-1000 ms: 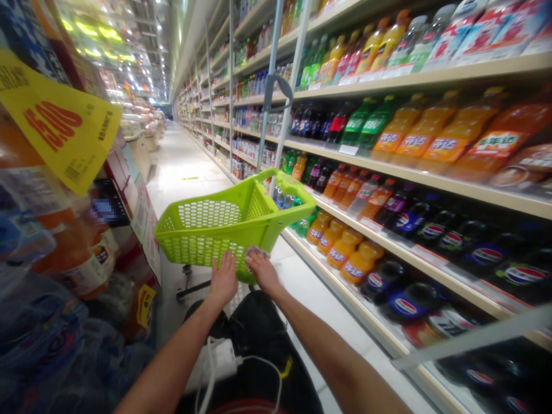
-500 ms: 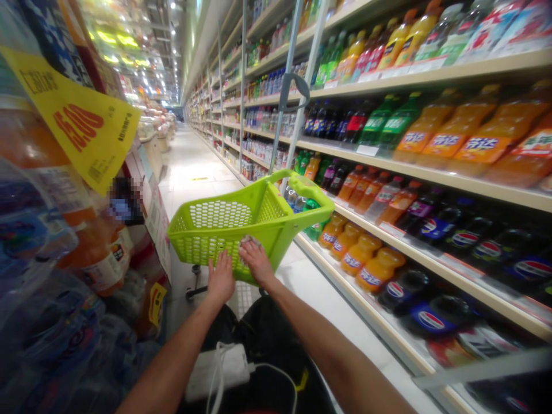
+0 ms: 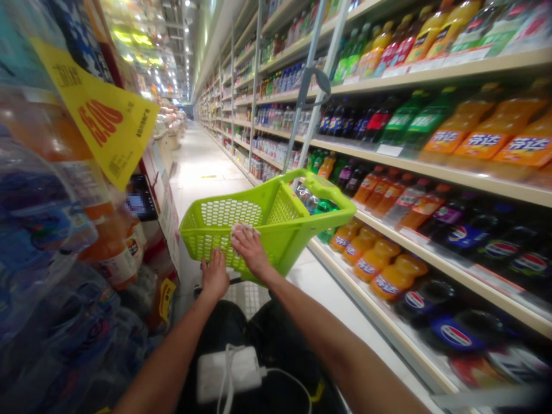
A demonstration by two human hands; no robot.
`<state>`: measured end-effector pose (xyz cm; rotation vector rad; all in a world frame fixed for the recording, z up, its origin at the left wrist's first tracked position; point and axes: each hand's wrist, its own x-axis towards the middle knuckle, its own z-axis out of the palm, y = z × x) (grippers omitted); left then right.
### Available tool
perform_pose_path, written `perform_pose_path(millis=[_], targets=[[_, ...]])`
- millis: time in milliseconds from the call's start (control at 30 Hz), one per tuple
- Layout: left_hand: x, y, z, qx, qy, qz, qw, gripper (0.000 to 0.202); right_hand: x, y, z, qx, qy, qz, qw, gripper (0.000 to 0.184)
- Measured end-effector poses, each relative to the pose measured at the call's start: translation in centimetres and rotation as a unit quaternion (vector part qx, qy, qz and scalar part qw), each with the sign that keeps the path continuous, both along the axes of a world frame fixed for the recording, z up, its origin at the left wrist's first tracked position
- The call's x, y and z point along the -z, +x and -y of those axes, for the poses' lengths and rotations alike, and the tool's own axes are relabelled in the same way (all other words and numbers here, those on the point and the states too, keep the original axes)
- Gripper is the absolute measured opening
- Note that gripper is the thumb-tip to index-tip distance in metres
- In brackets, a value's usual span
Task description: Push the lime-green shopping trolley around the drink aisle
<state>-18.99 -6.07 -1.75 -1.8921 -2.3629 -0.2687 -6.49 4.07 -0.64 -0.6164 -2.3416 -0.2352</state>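
A bright green shopping cart (image 3: 282, 247) with a perforated basket stands in front of me, its handle towards the shelves on the right. My right hand (image 3: 250, 246) presses a crumpled whitish wipe (image 3: 238, 231) against the basket's near side, just below the rim. The wipe shows at the fingertips; the rest lies under the hand. Lower and to the left, my left hand (image 3: 215, 275) rests with fingers stretched against the same side, near the bottom of the basket. Nothing shows in that hand.
Shelves (image 3: 452, 187) of soda bottles line the right side. Stacked drinks and a yellow price sign (image 3: 101, 118) crowd the left, near a phone-like screen (image 3: 140, 198). A white power bank (image 3: 230, 374) with a cable lies on my lap. The aisle floor (image 3: 200, 155) runs ahead.
My right hand has slid left along the basket's side with the wipe. The left hand has shifted slightly left as well. The whole view has swung a little left.
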Motion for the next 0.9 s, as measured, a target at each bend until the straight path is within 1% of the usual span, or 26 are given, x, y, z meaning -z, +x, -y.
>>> perform_pose_path(millis=[133, 167, 200, 233, 267, 300, 400, 467, 500, 533, 567, 633, 733, 800, 833, 867, 900], targets=[[1.0, -0.3, 0.5, 0.011, -0.007, -0.006, 1.0, 0.065, 5.0, 0.3, 0.4, -0.012, -0.043, 0.086, 0.995, 0.03], [1.4, -0.4, 0.6, 0.013, -0.007, -0.007, 1.0, 0.065, 5.9, 0.5, 0.7, -0.016, -0.055, 0.103, 0.993, 0.028], [1.8, -0.6, 0.6, 0.014, -0.007, -0.007, 1.0, 0.065, 6.5, 0.5, 1.0, -0.021, -0.064, 0.116, 0.991, 0.027], [2.1, -0.8, 0.7, 0.014, -0.007, -0.007, 1.0, 0.064, 6.7, 0.5, 1.4, -0.028, -0.069, 0.12, 0.99, 0.027], [2.4, -1.1, 0.7, 0.01, -0.007, -0.006, 1.0, 0.064, 6.4, 0.2, 1.7, -0.036, -0.067, 0.114, 0.99, 0.028], [2.5, -1.4, 0.8, 0.005, -0.008, -0.005, 1.0, 0.063, 5.8, -0.2, 1.9, -0.044, -0.059, 0.098, 0.992, 0.029], [2.5, -2.4, 0.8, -0.027, -0.011, 0.0, 1.0, 0.064, 2.6, -2.3, 1.9, -0.061, -0.007, 0.023, 0.998, 0.033], [2.2, -3.1, 0.8, -0.047, -0.009, 0.005, 0.999, 0.065, 0.6, -4.0, 1.2, -0.066, 0.018, 0.0, 0.998, 0.034], [2.1, -3.4, 0.8, -0.053, -0.006, 0.007, 0.999, 0.066, 0.1, -4.7, 0.8, -0.063, 0.024, -0.002, 0.998, 0.034], [2.0, -3.7, 0.8, -0.058, -0.001, 0.008, 0.998, 0.066, -0.1, -5.3, 0.5, -0.06, 0.024, 0.003, 0.998, 0.034], [2.0, -3.9, 0.8, -0.06, 0.004, 0.008, 0.998, 0.066, 0.0, -5.7, 0.1, -0.057, 0.021, 0.012, 0.998, 0.033], [2.3, -4.2, 0.8, -0.06, 0.014, 0.004, 0.998, 0.065, 1.4, -6.0, -0.4, -0.06, 0.009, 0.037, 0.997, 0.032], [3.2, -4.6, 1.0, -0.053, 0.023, -0.005, 0.998, 0.065, 4.6, -5.9, -0.4, -0.076, -0.015, 0.075, 0.994, 0.03], [3.7, -4.8, 1.1, -0.051, 0.022, -0.006, 0.998, 0.065, 6.4, -5.8, -0.1, -0.087, -0.032, 0.094, 0.991, 0.027], [3.9, -4.9, 1.2, -0.052, 0.02, -0.004, 0.998, 0.064, 6.9, -5.9, 0.2, -0.094, -0.039, 0.101, 0.99, 0.026], [4.0, -5.1, 1.3, -0.054, 0.017, -0.002, 0.998, 0.064, 7.0, -6.2, 0.4, -0.102, -0.044, 0.104, 0.988, 0.024], [4.1, -5.3, 1.4, -0.059, 0.015, 0.002, 0.998, 0.064, 6.8, -6.7, 0.6, -0.112, -0.046, 0.103, 0.987, 0.024]])
